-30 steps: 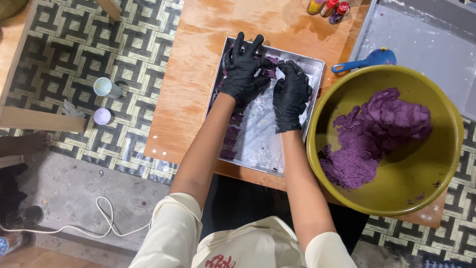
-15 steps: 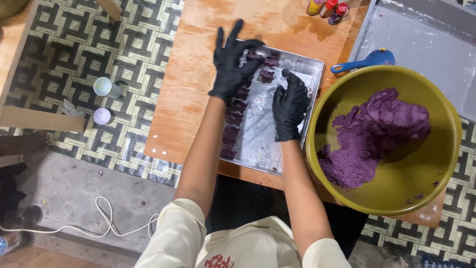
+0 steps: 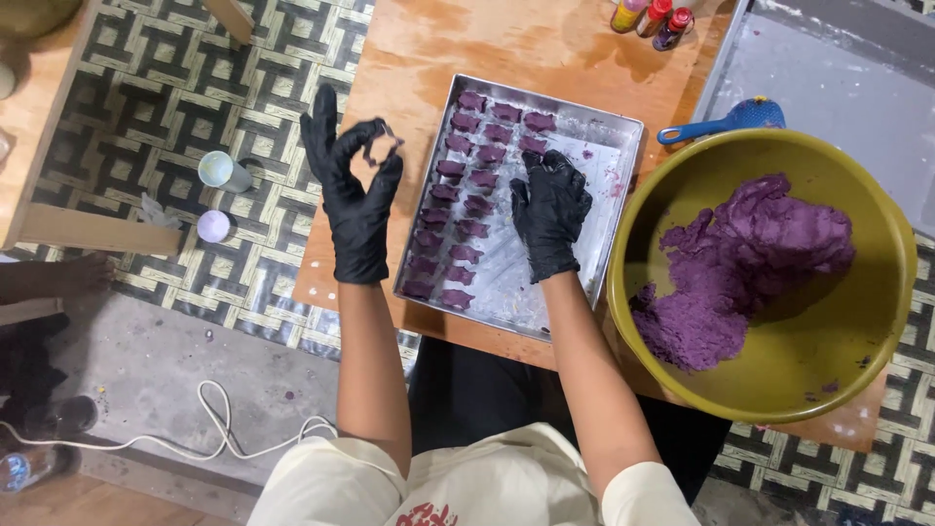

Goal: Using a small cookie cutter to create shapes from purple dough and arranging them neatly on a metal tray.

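A small, thin cutter, probably light and stiff, sits pinched at its edges between the left hand's thumb and forefinger, clear of the metal tray where the right hand presses loosely curled, holding nothing, beside soft-looking purple dough pieces.

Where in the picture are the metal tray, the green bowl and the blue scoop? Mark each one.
metal tray (image 3: 616, 185): head view, on its bare right-hand floor.
green bowl (image 3: 881, 321): head view, on its inner right wall.
blue scoop (image 3: 755, 114): head view, on its rounded blue head.
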